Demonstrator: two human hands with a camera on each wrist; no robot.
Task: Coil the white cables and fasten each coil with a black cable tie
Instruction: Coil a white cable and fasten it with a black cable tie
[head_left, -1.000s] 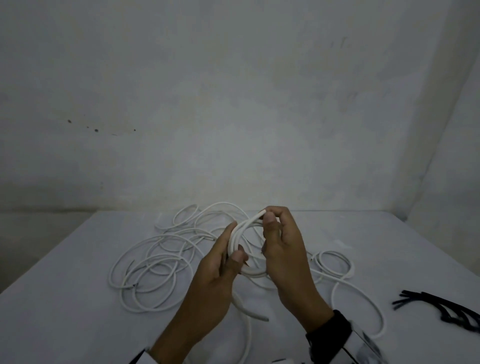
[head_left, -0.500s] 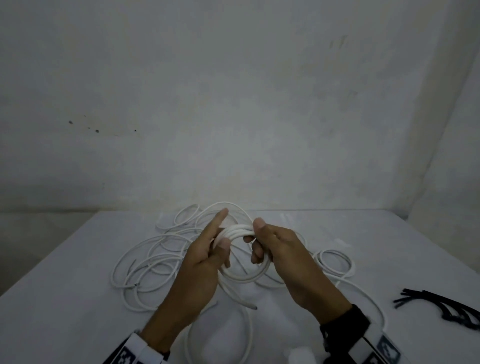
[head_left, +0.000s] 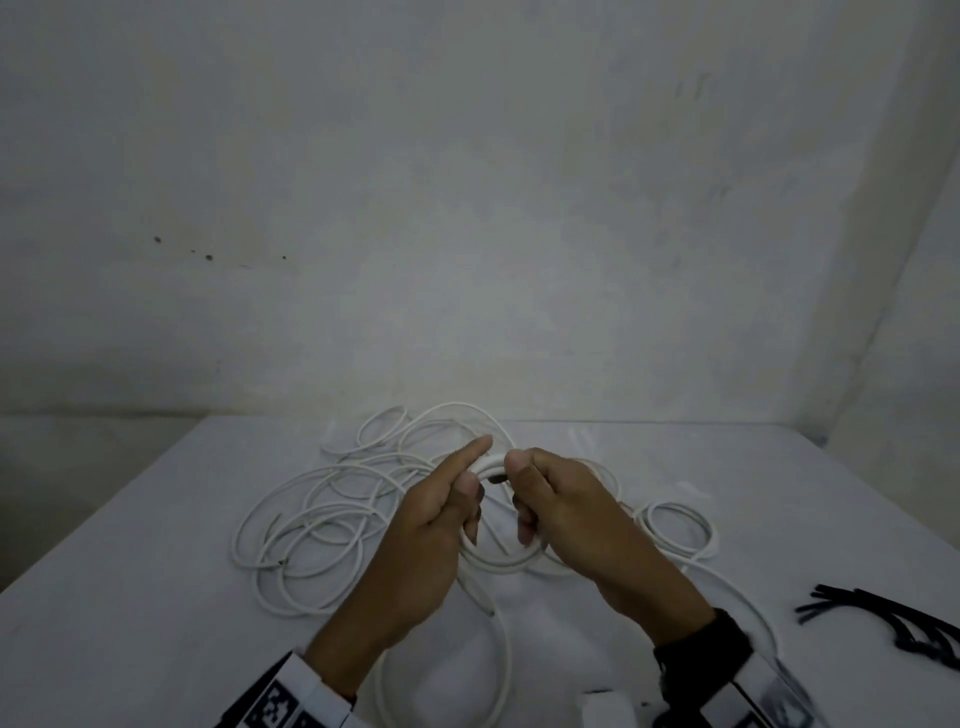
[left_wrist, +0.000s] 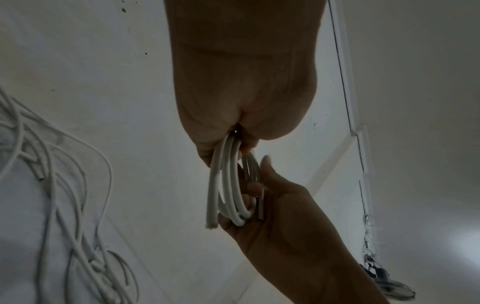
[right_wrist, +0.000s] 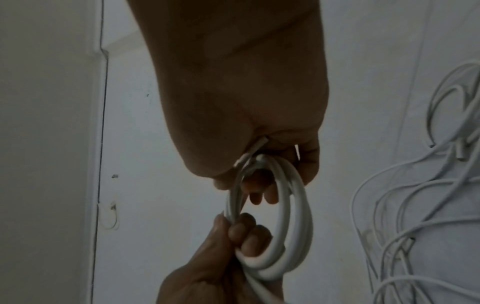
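Observation:
A small coil of white cable (head_left: 493, 569) hangs above the table between both hands. My left hand (head_left: 475, 467) grips its left side with thumb and curled fingers, the index finger pointing straight out. My right hand (head_left: 519, 493) grips the right side, thumb on top. In the left wrist view the coil (left_wrist: 228, 181) shows several turns and a cut end (left_wrist: 211, 225). A dark flat strip (left_wrist: 259, 205) lies against it at the right hand's fingers. In the right wrist view the left hand (right_wrist: 233, 236) pinches the coil (right_wrist: 293, 216). Black cable ties (head_left: 893, 623) lie at the right.
Loose white cables (head_left: 322, 525) sprawl in loops over the grey table (head_left: 156, 597), left of and behind my hands. A smaller white loop (head_left: 680, 530) lies to the right. One cable (head_left: 498, 675) curves towards the near edge. Walls close off the back and right.
Both hands have sunk lower with the coil, which has tipped from upright to flatter. My left index finger has straightened out. The cables on the table lie as before.

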